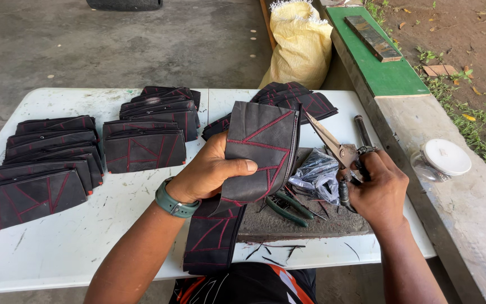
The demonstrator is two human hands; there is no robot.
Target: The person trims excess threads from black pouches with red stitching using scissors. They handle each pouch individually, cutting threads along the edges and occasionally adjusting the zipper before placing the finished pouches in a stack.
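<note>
The left hand [212, 171] gripped a black rubber strip with red stitching [260, 155], standing tall. The right hand [378, 188] squeezed metal scissors [333, 147], blades pointing left at the strip's right edge.

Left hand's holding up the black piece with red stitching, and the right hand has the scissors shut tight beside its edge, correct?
Not quite. The head view shows the scissors open, blades spread, in the right hand. The rest holds: the left hand holds up the black piece with red stitching, scissors beside its edge.
</note>
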